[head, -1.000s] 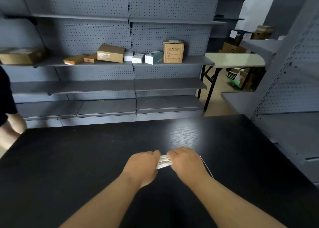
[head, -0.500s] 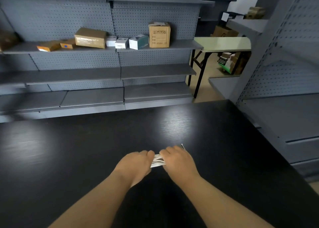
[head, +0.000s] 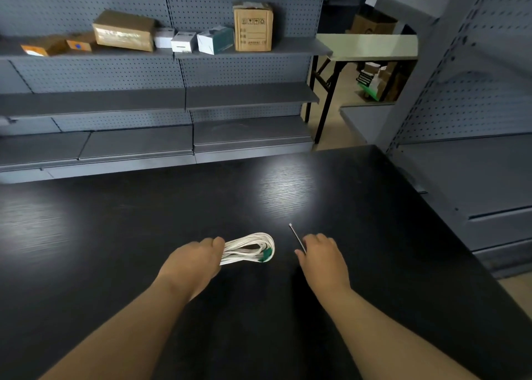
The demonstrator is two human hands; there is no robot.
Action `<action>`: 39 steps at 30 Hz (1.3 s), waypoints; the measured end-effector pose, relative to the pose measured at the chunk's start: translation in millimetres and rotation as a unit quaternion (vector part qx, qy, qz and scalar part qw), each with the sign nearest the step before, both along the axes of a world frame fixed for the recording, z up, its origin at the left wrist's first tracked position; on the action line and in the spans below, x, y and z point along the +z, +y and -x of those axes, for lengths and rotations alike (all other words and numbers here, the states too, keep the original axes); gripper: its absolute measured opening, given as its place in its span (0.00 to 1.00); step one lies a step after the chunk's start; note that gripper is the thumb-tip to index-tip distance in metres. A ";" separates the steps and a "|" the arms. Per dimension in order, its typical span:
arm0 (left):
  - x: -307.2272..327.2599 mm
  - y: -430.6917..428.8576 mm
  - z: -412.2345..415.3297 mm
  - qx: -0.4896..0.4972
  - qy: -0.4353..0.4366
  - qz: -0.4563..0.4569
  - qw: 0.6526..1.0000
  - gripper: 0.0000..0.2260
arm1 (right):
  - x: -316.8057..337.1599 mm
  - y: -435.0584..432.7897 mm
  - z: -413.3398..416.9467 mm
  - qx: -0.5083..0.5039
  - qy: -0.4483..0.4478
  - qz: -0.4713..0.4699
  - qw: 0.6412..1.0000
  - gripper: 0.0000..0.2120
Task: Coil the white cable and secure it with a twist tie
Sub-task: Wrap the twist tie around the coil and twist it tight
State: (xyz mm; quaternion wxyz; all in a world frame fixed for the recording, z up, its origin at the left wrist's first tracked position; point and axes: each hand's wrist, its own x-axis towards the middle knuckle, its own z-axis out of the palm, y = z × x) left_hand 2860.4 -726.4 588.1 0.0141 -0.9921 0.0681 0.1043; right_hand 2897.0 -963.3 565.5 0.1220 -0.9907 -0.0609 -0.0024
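Looking at the white cable (head: 247, 247), I see it gathered into a flat, elongated coil of several loops, with a small green piece (head: 267, 255) at its right end. It sits low at the middle of the black counter (head: 115, 235), on my near side; I cannot tell whether it rests on the surface or hangs just above it. My left hand (head: 195, 261) is curled around the coil's left end, clamping the loops together. Just to the right, apart from the coil, the twist tie (head: 296, 237) shows as a thin straight wire slanting away from me. Its near end is pinched at the thumb side of my right hand (head: 322, 257), whose fingers are curled. Beyond the counter stand grey pegboard shelves (head: 244, 97) with a cardboard box (head: 252, 26) on an upper level, and a pale folding table (head: 368, 45) to their right.
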 end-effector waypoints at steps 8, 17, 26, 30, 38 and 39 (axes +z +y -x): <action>-7.1 1.4 -5.0 0.008 -0.011 0.007 1.000 0.08 | -15.9 -0.8 -9.2 -0.078 0.069 0.006 0.995 0.09; -9.6 0.6 -8.3 -0.002 -0.018 -0.010 1.000 0.06 | -15.5 6.2 -15.0 -0.049 0.080 0.059 0.994 0.11; -3.1 2.0 -9.8 -0.005 -0.016 -0.014 1.000 0.08 | -11.6 12.8 -21.4 -0.102 0.141 -0.172 0.969 0.08; 3.9 3.5 -10.0 -0.002 -0.020 -0.013 1.000 0.08 | -7.0 18.4 -21.1 -0.117 0.160 -0.287 0.937 0.07; 21.3 9.7 -8.3 0.010 -0.038 -0.017 0.999 0.09 | 5.1 32.5 -19.7 -0.130 0.174 -0.371 0.903 0.04; 23.9 10.7 -8.0 0.011 -0.042 -0.016 0.999 0.09 | 6.9 34.8 -19.3 -0.127 0.174 -0.370 0.904 0.05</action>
